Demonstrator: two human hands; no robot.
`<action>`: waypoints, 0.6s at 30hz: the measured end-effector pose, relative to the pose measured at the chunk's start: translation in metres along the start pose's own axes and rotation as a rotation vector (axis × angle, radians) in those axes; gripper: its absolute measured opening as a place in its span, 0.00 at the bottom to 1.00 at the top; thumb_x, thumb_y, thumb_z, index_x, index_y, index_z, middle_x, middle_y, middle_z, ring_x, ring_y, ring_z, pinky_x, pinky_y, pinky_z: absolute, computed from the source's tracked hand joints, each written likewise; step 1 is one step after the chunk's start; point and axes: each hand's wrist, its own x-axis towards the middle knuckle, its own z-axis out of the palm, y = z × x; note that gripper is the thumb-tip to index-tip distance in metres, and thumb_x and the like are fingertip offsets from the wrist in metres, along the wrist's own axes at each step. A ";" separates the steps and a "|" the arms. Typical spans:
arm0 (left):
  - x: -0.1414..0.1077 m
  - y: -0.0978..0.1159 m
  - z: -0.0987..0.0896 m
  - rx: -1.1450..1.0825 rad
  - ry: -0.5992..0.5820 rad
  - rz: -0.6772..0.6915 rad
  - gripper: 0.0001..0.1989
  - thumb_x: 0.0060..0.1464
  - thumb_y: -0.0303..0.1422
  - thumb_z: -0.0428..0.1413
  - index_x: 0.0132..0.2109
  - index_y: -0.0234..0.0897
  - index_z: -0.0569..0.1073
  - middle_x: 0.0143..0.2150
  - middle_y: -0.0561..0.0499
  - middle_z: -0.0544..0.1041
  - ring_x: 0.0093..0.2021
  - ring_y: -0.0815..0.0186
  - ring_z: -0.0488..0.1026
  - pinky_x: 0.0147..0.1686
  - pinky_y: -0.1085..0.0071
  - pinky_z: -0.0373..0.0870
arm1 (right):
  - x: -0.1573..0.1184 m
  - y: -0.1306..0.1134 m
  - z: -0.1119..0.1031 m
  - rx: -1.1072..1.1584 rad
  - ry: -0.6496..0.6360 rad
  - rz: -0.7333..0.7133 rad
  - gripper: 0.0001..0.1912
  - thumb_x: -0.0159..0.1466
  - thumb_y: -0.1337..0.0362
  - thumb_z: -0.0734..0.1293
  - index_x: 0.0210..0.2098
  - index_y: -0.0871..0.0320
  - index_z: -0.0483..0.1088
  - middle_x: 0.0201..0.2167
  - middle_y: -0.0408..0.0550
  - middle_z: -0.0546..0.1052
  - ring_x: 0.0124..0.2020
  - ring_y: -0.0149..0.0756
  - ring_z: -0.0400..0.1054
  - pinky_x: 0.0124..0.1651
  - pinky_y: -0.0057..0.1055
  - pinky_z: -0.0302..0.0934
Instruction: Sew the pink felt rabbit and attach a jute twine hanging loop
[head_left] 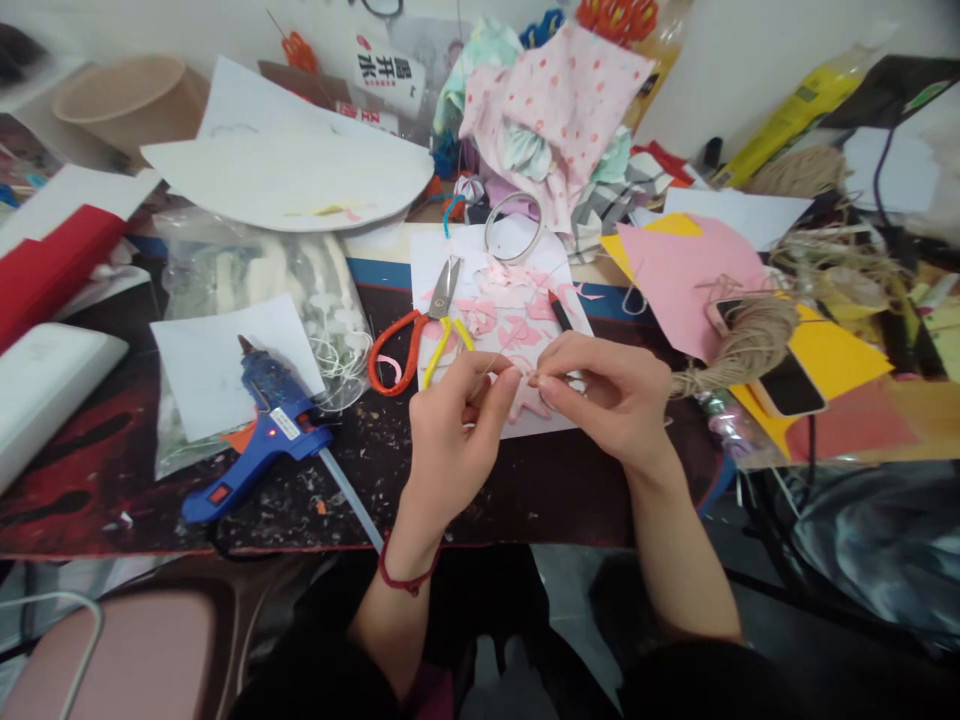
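My left hand (454,435) and my right hand (615,395) meet above a white sheet of paper (510,428). Both are closed in a pinch, fingertips nearly touching. What they hold is too small to make out; a thin pale strand shows near the left fingertips. Pink paper cutouts (517,328) lie scattered on the sheet just beyond my fingers. Scissors (442,290) with one red and one yellow handle rest partly on the sheet, left of my hands. A dark pen-like stick (559,312) lies behind the right hand.
At left, a blue hot glue gun (277,420) lies on white paper over a plastic bag (187,260). A roll of clear tape (514,228) stands behind the cutouts. To the right are coiled twine (757,335), a phone (791,385) and pink paper (686,270). Fabric (555,100) is heaped behind.
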 end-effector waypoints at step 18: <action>0.001 -0.004 0.005 0.176 -0.014 -0.109 0.13 0.66 0.40 0.55 0.35 0.37 0.71 0.21 0.58 0.66 0.21 0.75 0.61 0.24 0.74 0.56 | -0.009 0.011 0.008 -0.720 -0.047 -0.452 0.12 0.64 0.74 0.68 0.46 0.57 0.73 0.31 0.48 0.76 0.37 0.41 0.73 0.41 0.38 0.73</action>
